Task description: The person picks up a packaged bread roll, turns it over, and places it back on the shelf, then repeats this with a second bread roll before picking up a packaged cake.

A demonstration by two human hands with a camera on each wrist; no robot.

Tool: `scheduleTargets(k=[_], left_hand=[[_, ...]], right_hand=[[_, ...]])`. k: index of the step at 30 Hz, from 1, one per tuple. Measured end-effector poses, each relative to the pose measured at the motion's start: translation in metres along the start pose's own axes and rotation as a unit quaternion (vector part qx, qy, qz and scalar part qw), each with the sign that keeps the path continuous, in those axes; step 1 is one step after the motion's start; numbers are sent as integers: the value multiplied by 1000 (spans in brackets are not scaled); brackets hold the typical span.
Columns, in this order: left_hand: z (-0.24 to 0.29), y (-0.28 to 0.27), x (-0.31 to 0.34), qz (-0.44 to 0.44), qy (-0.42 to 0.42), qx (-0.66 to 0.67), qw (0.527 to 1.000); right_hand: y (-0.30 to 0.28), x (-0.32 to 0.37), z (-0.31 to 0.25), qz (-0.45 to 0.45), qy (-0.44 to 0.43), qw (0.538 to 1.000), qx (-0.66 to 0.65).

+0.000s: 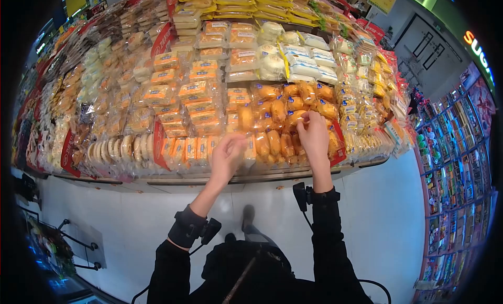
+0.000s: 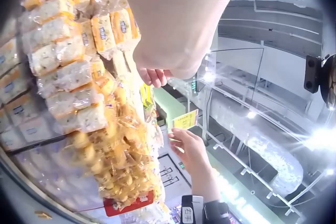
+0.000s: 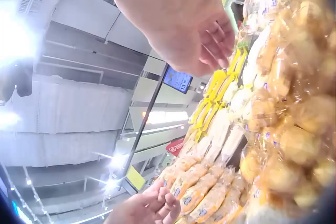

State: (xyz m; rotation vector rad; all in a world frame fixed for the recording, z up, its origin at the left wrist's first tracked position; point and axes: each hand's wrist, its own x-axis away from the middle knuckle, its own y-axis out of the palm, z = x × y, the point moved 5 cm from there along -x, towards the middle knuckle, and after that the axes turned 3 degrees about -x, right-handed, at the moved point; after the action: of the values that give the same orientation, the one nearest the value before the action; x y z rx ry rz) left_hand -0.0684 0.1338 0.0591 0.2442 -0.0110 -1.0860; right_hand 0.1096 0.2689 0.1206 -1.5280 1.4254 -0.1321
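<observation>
My left hand [image 1: 228, 156] hovers over the front edge of the display, beside a row of orange-and-white wrapped cakes [image 1: 191, 148]. Its fingers are loosely bent and nothing shows in them. Farther right, my right hand [image 1: 314, 135] is above a heap of golden-brown bread rolls [image 1: 277, 111] in clear wrappers with small blue labels. In the right wrist view the fingers [image 3: 218, 43] of that hand curl slightly, with no package in them. Stacks of sliced cakes with orange labels [image 1: 196, 89] rise behind the left hand.
White bread packs [image 1: 301, 61] and yellow packs [image 1: 230, 0] lie toward the back. Red dividers [image 1: 159, 144] separate sections. The display's front edge [image 1: 209, 183] runs before me, above a pale floor [image 1: 136, 220]. Stocked shelves [image 1: 456, 167] stand at right.
</observation>
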Motion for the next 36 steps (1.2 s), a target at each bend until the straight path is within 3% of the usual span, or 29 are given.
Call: scheduleTargets(k=[2,5,9,13,20,23,24,25,28,36], left_hand=[[4,10,-16,-3,43,-4,999],[5,16,-35,4,70,-7,998],[0,20,-51,23,64,-12,998],[-7,21,-65,34,42,-7,998],[31,22,-89,31,135,-79,987],[52,25,-95,42,159,-74,984],[59,27,-98,40,161,-56,985],[62,26,-101,38,161,-38,985],[57,26,-118,-18,152,-50,987],[35,29,-135,-94,-63,-27,993]], right_hand=[[19,-16,9,-46,-5,992,116],[37,-22,12,-91,3,979,180],[57,-28,30,-114,10,977,179],[56,-32,25,-58,-37,996,61],[18,-62,-3,5,11,983,-185],[16,-67,-7,48,-19,908,-417],[17,-68,-9,23,52,855,-516],[21,-69,-8,1,75,843,-533],[30,-74,-7,-44,118,813,-569],[47,-72,-6,-57,140,821,-551]])
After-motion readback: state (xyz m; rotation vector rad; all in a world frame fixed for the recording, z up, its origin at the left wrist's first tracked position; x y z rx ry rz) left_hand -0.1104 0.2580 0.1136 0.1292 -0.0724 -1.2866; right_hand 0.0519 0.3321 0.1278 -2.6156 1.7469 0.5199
